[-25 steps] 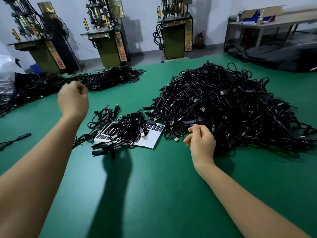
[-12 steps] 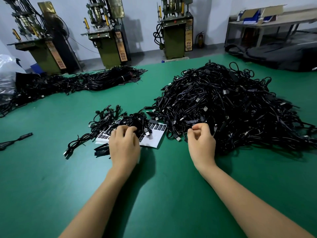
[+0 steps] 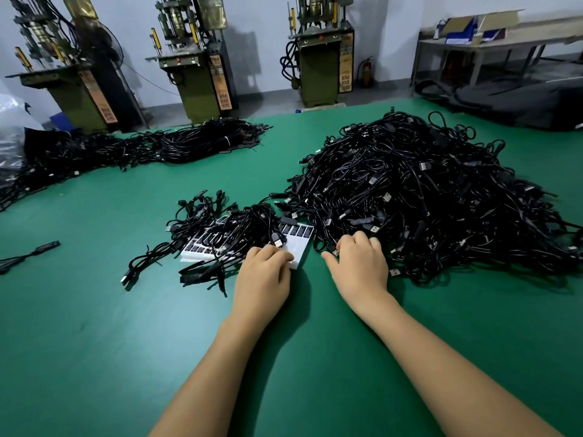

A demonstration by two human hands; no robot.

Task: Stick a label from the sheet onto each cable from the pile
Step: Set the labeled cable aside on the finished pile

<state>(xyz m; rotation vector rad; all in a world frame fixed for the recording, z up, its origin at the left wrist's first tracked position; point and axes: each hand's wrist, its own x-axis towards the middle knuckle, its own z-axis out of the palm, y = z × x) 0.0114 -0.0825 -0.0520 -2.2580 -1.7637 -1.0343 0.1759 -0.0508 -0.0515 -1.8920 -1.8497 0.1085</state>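
A big pile of black cables (image 3: 419, 197) covers the right of the green table (image 3: 132, 342). The white label sheet (image 3: 299, 247), with black labels along its far edge, lies left of the pile, half buried under a small heap of cables (image 3: 227, 228). My left hand (image 3: 263, 275) rests its bent fingertips on the sheet's near right corner. At the pile's near left edge, my right hand (image 3: 359, 266) has its fingers curled, and thumb and forefinger pinch the plug of one cable (image 3: 335, 251).
A long row of bundled cables (image 3: 132, 149) runs across the far left. A single cable (image 3: 28, 255) lies at the left edge. Green machines (image 3: 321, 64) stand beyond the table, with a workbench (image 3: 492, 42) at the back right.
My left hand came down from high on the left to the label sheet, then slid right to its near corner. My right hand stayed at the pile's edge.
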